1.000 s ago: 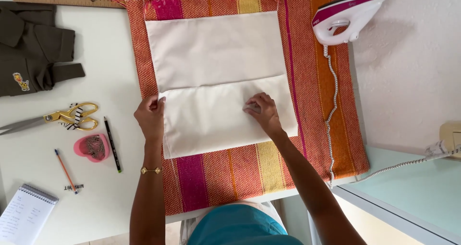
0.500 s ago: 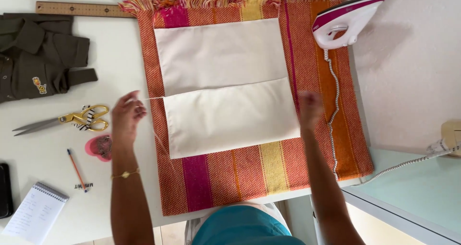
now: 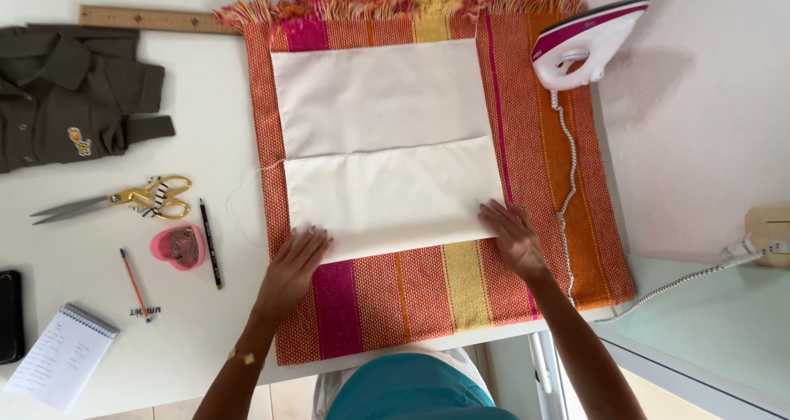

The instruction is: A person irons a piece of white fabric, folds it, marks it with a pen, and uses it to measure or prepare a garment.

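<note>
White table (image 3: 206, 83): striped woven mat (image 3: 535, 181), centre. Cream folded fabric (image 3: 383, 140) on mat. Left hand (image 3: 292, 268), flat and released, on fabric's 7 o'clock corner; right hand (image 3: 514, 235), flat, at 5 o'clock corner. Iron (image 3: 588, 41), 2 o'clock. Scissors (image 3: 123, 199), 9 o'clock.

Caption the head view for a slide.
Both hands, left hand and right hand, press the near edge of a folded cream fabric on a striped orange woven mat.
</note>
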